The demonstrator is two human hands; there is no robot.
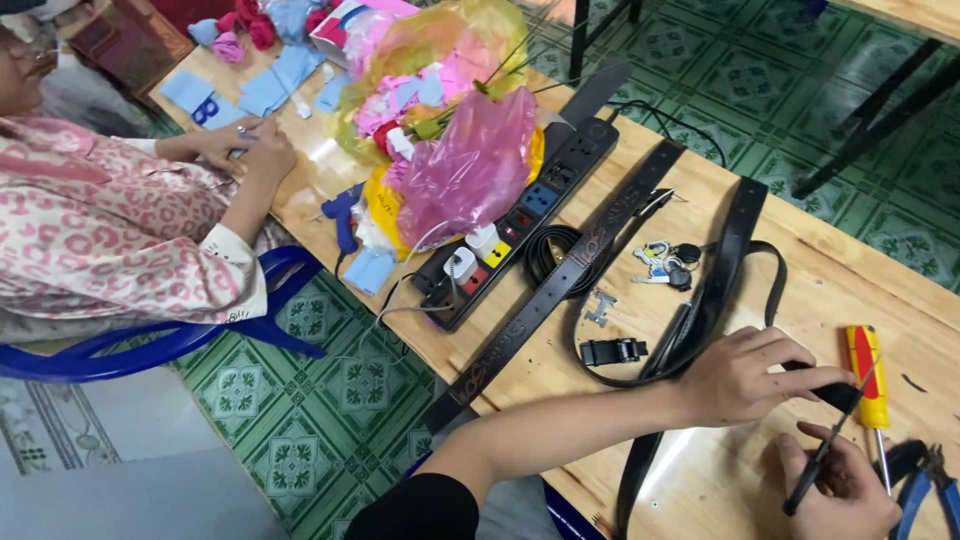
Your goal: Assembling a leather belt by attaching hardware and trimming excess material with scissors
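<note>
My left hand [748, 378] grips the end of a black leather belt [722, 262] and presses it onto the wooden table [720, 470]. My right hand [842, 488] is closed around a thin dark pointed tool [828, 445], whose tip meets the belt end beside my left fingers. A red and yellow screwdriver [866, 378] lies on the table just behind the tool. A second, embossed black belt [570, 272] stretches diagonally across the table to the left.
Blue-handled pliers [925, 482] lie at the right edge. Keys [665, 264], a metal buckle part [598, 306] and a black buckle [612, 351] sit between the belts. Further left are a power strip [520, 215] and plastic bags [460, 140]. A seated person's hands [250, 145] work there.
</note>
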